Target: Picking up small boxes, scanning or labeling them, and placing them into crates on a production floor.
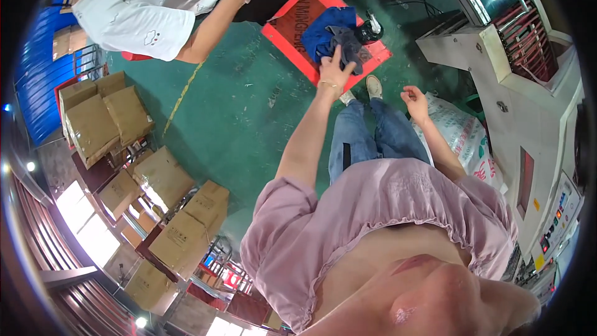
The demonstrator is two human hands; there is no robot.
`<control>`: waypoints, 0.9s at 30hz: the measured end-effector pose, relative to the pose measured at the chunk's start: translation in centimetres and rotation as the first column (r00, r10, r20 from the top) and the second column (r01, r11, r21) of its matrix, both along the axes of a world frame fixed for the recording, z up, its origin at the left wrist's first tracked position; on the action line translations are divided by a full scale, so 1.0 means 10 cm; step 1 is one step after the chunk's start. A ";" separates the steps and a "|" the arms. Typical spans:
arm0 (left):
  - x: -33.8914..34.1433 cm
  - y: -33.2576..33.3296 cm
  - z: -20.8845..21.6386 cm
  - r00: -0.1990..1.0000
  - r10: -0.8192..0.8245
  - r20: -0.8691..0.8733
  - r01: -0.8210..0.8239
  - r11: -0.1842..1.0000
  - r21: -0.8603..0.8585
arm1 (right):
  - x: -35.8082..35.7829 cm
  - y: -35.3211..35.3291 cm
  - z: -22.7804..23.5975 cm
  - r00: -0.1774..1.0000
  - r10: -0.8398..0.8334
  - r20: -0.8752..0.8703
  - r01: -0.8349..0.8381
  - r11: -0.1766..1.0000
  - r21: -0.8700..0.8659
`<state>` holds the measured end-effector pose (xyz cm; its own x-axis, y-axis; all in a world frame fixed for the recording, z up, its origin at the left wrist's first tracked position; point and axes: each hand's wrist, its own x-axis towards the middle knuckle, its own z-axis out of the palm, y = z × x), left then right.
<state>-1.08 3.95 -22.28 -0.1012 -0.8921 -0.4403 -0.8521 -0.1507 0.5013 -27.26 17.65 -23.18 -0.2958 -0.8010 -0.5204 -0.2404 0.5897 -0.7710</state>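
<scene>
My left hand (336, 76) reaches forward over a grey cloth (346, 43), with its fingers spread and at the cloth's near edge. I cannot tell whether it presses on the cloth. Beside and partly under the grey cloth lies a crumpled blue cloth (323, 30). Both rest on a brown board or box top with a red-orange border (290, 51). At its right corner is a round black object (368, 31) with something pale on top. My right hand (416, 103) hangs at my right side, fingers loosely bent and apart, with nothing visible in it.
A co-worker in a white shirt (140, 25) is at the upper left. Stacked cartons (93, 121) line the left. On my right are a white printed sack (457, 130) and a large pale machine (497, 87) with a control panel (561, 211). Cables (423, 3) trail across the green floor.
</scene>
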 end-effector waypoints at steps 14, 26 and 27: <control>0.27 0.24 -0.73 0.864 0.496 0.087 -0.498 0.867 -0.003 | -0.08 0.27 -0.02 0.998 0.027 0.063 -0.033 0.994 0.103; 0.42 0.22 -0.58 0.937 0.348 0.021 -0.347 0.928 0.135 | 0.08 0.17 0.18 0.987 0.127 0.099 -0.132 0.990 0.056; 0.42 0.28 -0.48 0.942 0.320 -0.098 -0.305 0.942 0.144 | 0.05 0.21 0.20 0.989 0.119 0.083 -0.124 0.990 0.066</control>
<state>3.17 6.70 -27.08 0.1156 -0.8258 -0.5520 -0.6880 -0.4674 0.5552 -26.77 19.79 -21.19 -0.1546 -0.7887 -0.5950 -0.2541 0.6137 -0.7475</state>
